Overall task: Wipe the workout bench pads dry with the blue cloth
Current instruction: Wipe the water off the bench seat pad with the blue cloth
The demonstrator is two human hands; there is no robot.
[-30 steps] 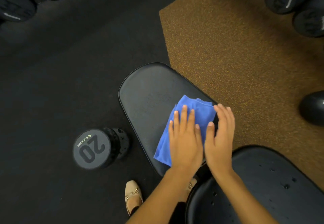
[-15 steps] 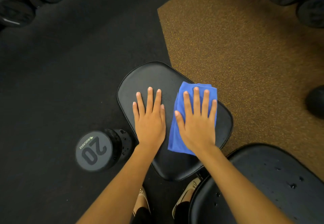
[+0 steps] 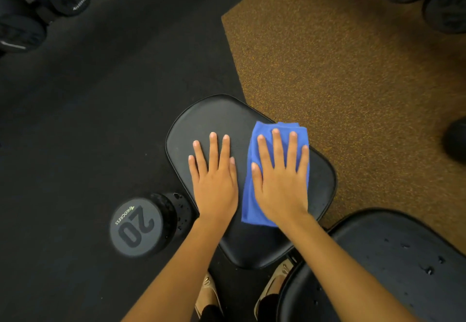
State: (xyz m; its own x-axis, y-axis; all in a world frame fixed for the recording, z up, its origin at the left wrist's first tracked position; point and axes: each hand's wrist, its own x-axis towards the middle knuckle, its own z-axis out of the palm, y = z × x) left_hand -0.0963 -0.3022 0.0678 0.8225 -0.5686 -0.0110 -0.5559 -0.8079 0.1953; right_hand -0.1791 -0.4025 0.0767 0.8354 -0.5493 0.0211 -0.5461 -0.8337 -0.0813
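Fingers: right-hand fingers (image 3: 276,150) lie spread and flat, nothing gripped or pinched, pinning the blue cloth (image 3: 254,178) under the palm so the whole hand does the pressing.
Right hand: right hand (image 3: 280,183) sits square on top of the cloth, wrist low, a good way to push moisture into the fabric rather than skate over it.
Left hand: left hand (image 3: 214,180) rests open and empty, palm down on bare vinyl just beside the cloth. It looks like a brace, steadying the body and the pad against the push.
Cloth: folded into a thick strip, lying on the right half of the seat pad (image 3: 201,122), its far corner reaching the pad's right edge. Folded layers likely soak up more per pass.
Seat pad: dark, matte, no clear droplets that I can pick out, so this one seems close to done.
Back pad: back pad (image 3: 403,258) at lower right shows scattered beads of water. That surface plainly awaits its turn.
Dumbbell: dumbbell marked 20 (image 3: 137,225) stands on the floor left of the bench, speckled with drops too, apart from the hands.
Feet: beige shoes (image 3: 208,294) planted under the seat's near end, close stance for leaning in.
Next call: sweep the cloth across, then shift to the wet back pad.
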